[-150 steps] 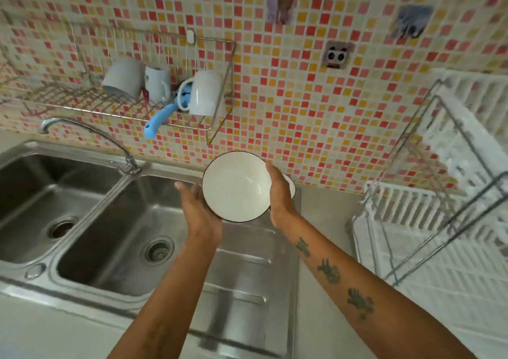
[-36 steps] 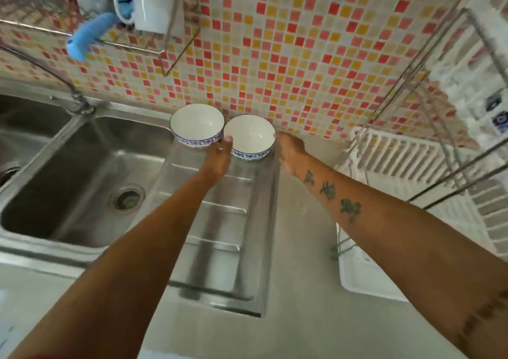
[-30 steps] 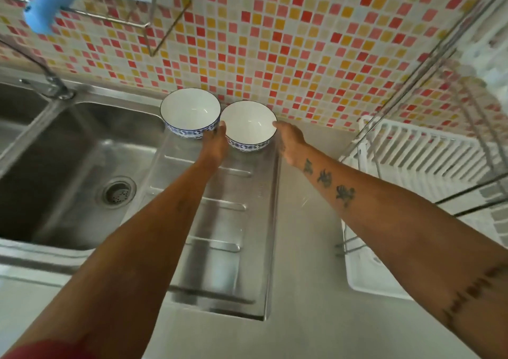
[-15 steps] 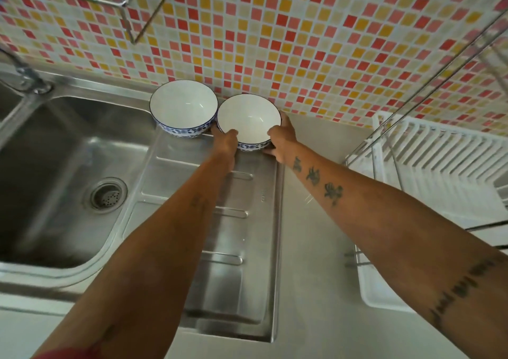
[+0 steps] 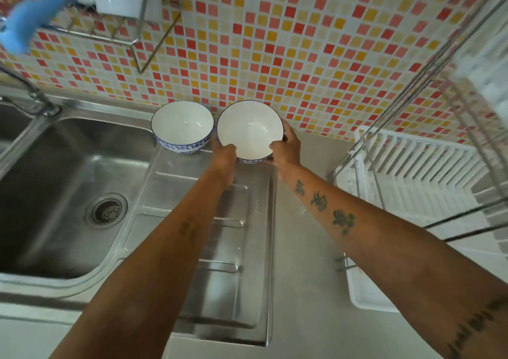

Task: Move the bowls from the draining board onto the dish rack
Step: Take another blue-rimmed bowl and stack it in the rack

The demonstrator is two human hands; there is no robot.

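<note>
Gripping now: both hands are closed round the right-hand bowl (image 5: 249,130), the left hand (image 5: 224,156) at its near-left rim and the right hand (image 5: 286,149) cupping its right side, thumbs hooked just over the lip.

Fingers: curled snugly against the bowl wall, not spread; those on the far side are hidden, so how far they reach under the base I cannot tell.

Bowl in hand: tipped a little toward the person, white inside showing, at the back of the draining board (image 5: 220,248) close to the tiled wall (image 5: 275,42); whether its foot is clear of the steel yet is not plain from here.

Other bowl: the left-hand bowl (image 5: 182,126) sits upright on the board, its rim touching or just short of the held one (too close to call).

Destination: the dish rack (image 5: 417,166) stands to the right, across a strip of bare counter (image 5: 302,276), its white slats empty where I can see them.

How to do it well: I would lift straight up first, so the rim does not knock its neighbour, then swing right.

Watch for: the slanting metal frame bars (image 5: 398,102) of the rack cross the path; come in low beneath them.

Setting down: a glazed bowl, possibly wet, will be slippery, so keep two hands on until it is seated between the slats.

Progress: early, I judge; neither bowl has reached the rack.
</note>
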